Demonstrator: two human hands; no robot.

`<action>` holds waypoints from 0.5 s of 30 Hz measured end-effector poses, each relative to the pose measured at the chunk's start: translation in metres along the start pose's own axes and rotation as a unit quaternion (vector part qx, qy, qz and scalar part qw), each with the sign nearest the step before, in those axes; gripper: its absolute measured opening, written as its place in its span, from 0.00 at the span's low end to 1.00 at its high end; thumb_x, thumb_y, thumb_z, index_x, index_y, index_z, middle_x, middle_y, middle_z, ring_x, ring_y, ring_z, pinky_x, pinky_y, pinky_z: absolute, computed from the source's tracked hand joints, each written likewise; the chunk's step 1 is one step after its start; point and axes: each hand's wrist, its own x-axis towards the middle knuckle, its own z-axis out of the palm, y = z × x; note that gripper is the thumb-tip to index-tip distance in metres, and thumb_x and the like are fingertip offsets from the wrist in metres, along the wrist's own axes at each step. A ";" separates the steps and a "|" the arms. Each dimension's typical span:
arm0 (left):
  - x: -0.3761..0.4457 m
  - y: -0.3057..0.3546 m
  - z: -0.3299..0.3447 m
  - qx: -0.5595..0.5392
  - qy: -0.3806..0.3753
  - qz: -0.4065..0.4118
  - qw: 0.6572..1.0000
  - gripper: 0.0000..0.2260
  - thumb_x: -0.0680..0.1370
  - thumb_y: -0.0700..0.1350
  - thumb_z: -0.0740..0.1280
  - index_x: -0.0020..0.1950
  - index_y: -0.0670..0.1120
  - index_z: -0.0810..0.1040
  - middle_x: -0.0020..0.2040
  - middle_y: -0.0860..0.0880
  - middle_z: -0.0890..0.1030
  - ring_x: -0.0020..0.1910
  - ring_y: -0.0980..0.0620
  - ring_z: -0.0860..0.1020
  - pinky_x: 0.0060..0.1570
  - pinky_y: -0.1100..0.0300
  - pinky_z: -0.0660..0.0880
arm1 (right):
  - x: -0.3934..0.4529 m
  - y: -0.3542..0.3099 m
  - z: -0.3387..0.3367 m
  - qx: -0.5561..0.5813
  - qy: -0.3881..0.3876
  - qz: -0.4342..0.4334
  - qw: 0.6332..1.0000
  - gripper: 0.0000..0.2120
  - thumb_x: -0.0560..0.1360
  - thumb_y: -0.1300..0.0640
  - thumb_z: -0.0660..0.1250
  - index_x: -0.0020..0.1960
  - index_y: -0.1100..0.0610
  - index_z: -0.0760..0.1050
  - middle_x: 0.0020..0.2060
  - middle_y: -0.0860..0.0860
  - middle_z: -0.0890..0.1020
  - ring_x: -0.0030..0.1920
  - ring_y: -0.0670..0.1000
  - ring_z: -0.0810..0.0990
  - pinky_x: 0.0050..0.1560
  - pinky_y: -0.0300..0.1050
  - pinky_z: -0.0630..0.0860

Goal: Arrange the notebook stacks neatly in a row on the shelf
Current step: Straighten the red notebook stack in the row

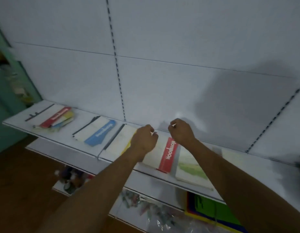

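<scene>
Several notebook stacks lie in a row on the white shelf [162,175]. From the left there is a stack with a red band [56,117], then a blue-banded stack [99,134]. A yellow-edged stack [119,142] follows, then a red-banded stack [169,154], a green-covered notebook [190,169] and a pale stack [233,155]. My left hand [144,140] hovers over the far end of the red-banded stack, fingers curled. My right hand [182,132] is curled too, just beyond that stack's red band. I see nothing held in either hand.
The white back panel with slotted uprights [118,74] rises right behind the shelf. Lower shelves carry small packaged goods [137,204] and a green-and-blue item [213,211]. A green cabinet [4,91] stands at the left, above a brown floor.
</scene>
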 end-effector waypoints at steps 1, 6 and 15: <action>-0.002 -0.024 -0.026 0.011 0.022 -0.015 1.000 0.13 0.77 0.49 0.63 0.58 0.46 0.76 0.56 0.45 0.80 0.57 0.45 0.77 0.56 0.55 0.74 | 0.000 -0.030 0.017 0.004 -0.011 -0.027 1.000 0.14 0.77 0.54 0.62 0.58 0.59 0.76 0.51 0.56 0.82 0.55 0.56 0.79 0.52 0.42 0.70; -0.032 -0.147 -0.153 0.049 0.130 -0.118 0.983 0.12 0.78 0.49 0.62 0.59 0.46 0.75 0.57 0.45 0.80 0.56 0.45 0.77 0.55 0.53 0.75 | -0.018 -0.172 0.114 0.030 -0.081 -0.148 0.985 0.11 0.78 0.53 0.61 0.53 0.58 0.77 0.46 0.54 0.82 0.46 0.53 0.79 0.42 0.40 0.67; -0.103 -0.303 -0.300 0.054 0.237 -0.269 0.932 0.12 0.78 0.50 0.61 0.58 0.48 0.74 0.54 0.47 0.79 0.51 0.47 0.78 0.49 0.56 0.76 | -0.061 -0.353 0.267 0.047 -0.193 -0.254 0.946 0.10 0.78 0.54 0.60 0.51 0.59 0.77 0.44 0.54 0.81 0.44 0.53 0.77 0.44 0.41 0.68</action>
